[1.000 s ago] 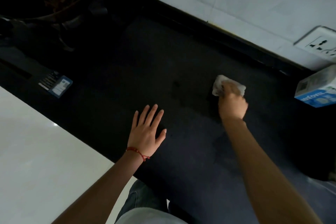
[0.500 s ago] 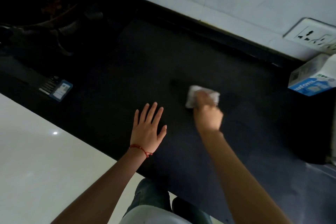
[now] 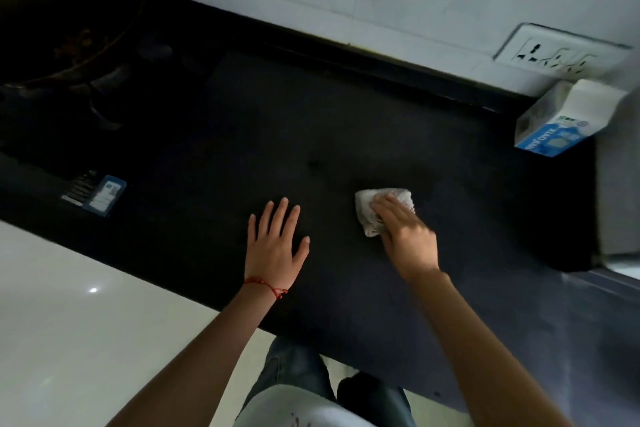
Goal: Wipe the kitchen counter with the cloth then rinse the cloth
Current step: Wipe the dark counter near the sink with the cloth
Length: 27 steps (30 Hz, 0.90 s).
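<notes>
The white cloth [image 3: 372, 210] lies bunched on the dark desk [image 3: 346, 135], near its middle, pressed under the right hand [image 3: 403, 236], whose fingers curl over it. Just beside it, the left hand [image 3: 275, 246] rests flat with fingers spread wide, holding nothing.

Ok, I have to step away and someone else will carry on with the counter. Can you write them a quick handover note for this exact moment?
Left hand: empty, flat on the black counter, fingers spread, bracing.
Right hand: pressing the white cloth onto the counter, right of the left hand; it looks blurred, so mid-stroke.
Nearby: a blue and white carton at the far right by the wall socket; a dark pan at the far left; a small blue card on the left.
Done: wiping is under way; how much is covered cannot be told.
Left: finish the counter, then rinse the cloth. No tap is in view.
</notes>
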Tool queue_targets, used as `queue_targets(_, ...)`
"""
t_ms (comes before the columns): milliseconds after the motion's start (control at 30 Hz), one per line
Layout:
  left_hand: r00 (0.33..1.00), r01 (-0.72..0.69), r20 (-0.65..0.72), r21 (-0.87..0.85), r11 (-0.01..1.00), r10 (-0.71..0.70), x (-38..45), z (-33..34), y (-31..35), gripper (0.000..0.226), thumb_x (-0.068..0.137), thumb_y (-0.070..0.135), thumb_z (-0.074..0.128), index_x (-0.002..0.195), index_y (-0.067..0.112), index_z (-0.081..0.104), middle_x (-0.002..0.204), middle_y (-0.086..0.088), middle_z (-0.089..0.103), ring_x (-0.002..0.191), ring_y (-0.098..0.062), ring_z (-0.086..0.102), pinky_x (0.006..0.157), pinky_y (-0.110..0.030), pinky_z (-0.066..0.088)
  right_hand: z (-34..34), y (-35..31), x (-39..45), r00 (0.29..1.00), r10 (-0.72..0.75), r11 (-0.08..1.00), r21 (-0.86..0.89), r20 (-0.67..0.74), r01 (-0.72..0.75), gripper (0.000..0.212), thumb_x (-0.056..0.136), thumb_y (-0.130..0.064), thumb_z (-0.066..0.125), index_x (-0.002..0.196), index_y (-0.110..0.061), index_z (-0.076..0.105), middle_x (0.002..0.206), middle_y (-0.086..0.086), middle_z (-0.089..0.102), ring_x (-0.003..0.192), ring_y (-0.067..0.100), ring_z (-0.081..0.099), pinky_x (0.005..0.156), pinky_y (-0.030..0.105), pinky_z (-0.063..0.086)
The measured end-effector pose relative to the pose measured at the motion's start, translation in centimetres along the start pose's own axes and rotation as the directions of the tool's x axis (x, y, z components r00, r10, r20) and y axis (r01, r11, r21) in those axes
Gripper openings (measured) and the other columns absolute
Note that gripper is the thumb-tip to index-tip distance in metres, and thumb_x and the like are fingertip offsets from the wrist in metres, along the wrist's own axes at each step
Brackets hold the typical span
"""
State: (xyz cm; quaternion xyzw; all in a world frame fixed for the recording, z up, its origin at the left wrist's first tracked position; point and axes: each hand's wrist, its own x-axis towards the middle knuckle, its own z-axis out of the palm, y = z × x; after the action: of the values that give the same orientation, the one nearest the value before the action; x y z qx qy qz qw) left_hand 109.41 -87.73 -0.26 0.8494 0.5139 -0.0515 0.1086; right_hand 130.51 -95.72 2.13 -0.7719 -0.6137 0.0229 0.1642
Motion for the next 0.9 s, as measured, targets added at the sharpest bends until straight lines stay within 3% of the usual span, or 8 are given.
queue_targets(100, 1.0, -0.012, 0.014, -0.006, 1.0, 0.012, 0.0, -0.1, -0.1, 0.061, 0.086, 0.049, 0.026, 0.137, 0.019, 0.041, 0.147, -0.008, 0.041, 0.136, -0.031, 0.037, 0.108, -0.054, 0.029, -2.0, 1.4, -1.3, 0.961, 0.277, 0.96, 0.042, 0.014, -0.278, 0.041, 0.071, 0.002, 0.066, 0.11, -0.01, 0.067, 0.119, 0.009, 0.067, 0.104, 0.028, 0.066, 0.065, 0.036, 0.057)
queue_targets(167, 1.0, -0.013, 0.012, -0.025, 1.0, 0.013, 0.0, -0.2, 0.1, 0.06, 0.087, 0.048, 0.028, 0.137, 0.018, 0.04, 0.148, -0.01, 0.039, 0.137, -0.032, 0.035, 0.109, -0.055, 0.026, -3.3, 1.9, -2.5, 0.887, 0.46, 0.884, 0.075, 0.033, -0.461, 0.041, 0.081, -0.002, 0.059, 0.12, -0.014, 0.06, 0.13, 0.007, 0.06, 0.109, 0.031, 0.062, 0.071, 0.039, 0.053)
queue_targets(300, 0.997, 0.058, 0.066, -0.113, 0.992, -0.051, 0.3, -1.1, 1.5, 0.056, 0.09, 0.038, 0.046, 0.141, 0.019, 0.034, 0.155, -0.01, 0.023, 0.144, -0.03, 0.017, 0.116, -0.052, 0.016, -5.4, 2.6, -6.3, 0.868, 0.497, 0.855, 0.176, -0.006, -0.488, 0.04, 0.08, -0.003, 0.059, 0.119, -0.012, 0.06, 0.124, 0.008, 0.063, 0.109, 0.031, 0.06, 0.077, 0.039, 0.05)
queue_targets(467, 0.996, -0.028, 0.078, -0.236, 0.971, 0.048, -0.5, -2.0, 5.9, 0.047, 0.088, 0.028, 0.054, 0.132, 0.013, 0.049, 0.149, -0.015, 0.035, 0.14, -0.03, 0.027, 0.114, -0.045, 0.027, -8.2, 2.8, -12.9, 0.789, 0.598, 0.787, 0.287, -0.141, -0.545, 0.04, 0.071, 0.002, 0.064, 0.11, -0.005, 0.064, 0.111, 0.011, 0.068, 0.098, 0.031, 0.065, 0.074, 0.028, 0.046)
queue_targets(567, 0.968, -0.215, 0.062, -0.306, 0.927, 0.245, -2.2, -1.9, 10.2, 0.039, 0.087, 0.022, 0.057, 0.124, 0.009, 0.057, 0.141, -0.014, 0.046, 0.133, -0.029, 0.039, 0.109, -0.043, 0.034, -9.8, 3.4, -18.1, 0.671, 0.71, 0.699, 0.339, -0.215, -0.63, 0.04, 0.071, -0.001, 0.062, 0.111, -0.01, 0.065, 0.112, 0.005, 0.069, 0.097, 0.024, 0.064, 0.076, 0.023, 0.041)
queue_targets(700, 0.848, -0.48, 0.004, -0.422, 0.77, 0.531, -6.3, -1.9, 17.3, 0.03, 0.087, 0.016, 0.056, 0.114, 0.006, 0.064, 0.122, -0.01, 0.06, 0.115, -0.025, 0.056, 0.097, -0.035, 0.045, -11.7, 4.3, -26.5, 0.47, 0.832, 0.555, 0.446, -0.295, -0.702, 0.035, 0.075, -0.001, 0.065, 0.108, -0.014, 0.066, 0.107, 0.0, 0.07, 0.091, 0.017, 0.064, 0.072, 0.024, 0.043)
queue_targets(800, 0.724, -0.602, 0.003, -0.485, 0.634, 0.69, -11.0, -1.7, 22.4, 0.036, 0.084, 0.03, 0.049, 0.104, 0.008, 0.068, 0.103, -0.008, 0.069, 0.093, -0.021, 0.066, 0.08, -0.021, 0.046, -12.6, 4.2, -33.8, 0.311, 0.881, 0.461, 0.499, -0.357, -0.734, 0.027, 0.073, -0.008, 0.062, 0.1, -0.011, 0.068, 0.093, 0.001, 0.071, 0.078, 0.018, 0.063, 0.064, 0.018, 0.039)
queue_targets(900, 0.627, -0.623, 0.058, -0.562, 0.545, 0.777, -16.8, -0.1, 26.6, 0.054, 0.072, 0.044, 0.038, 0.095, 0.009, 0.071, 0.086, -0.008, 0.073, 0.074, -0.012, 0.064, 0.069, -0.023, 0.046, -13.0, 3.3, -41.8, 0.133, 0.917, 0.331, 0.533, -0.375, -0.779, 0.025, 0.071, -0.011, 0.061, 0.094, -0.007, 0.069, 0.086, 0.006, 0.072, 0.072, 0.024, 0.065, 0.061, 0.024, 0.041)
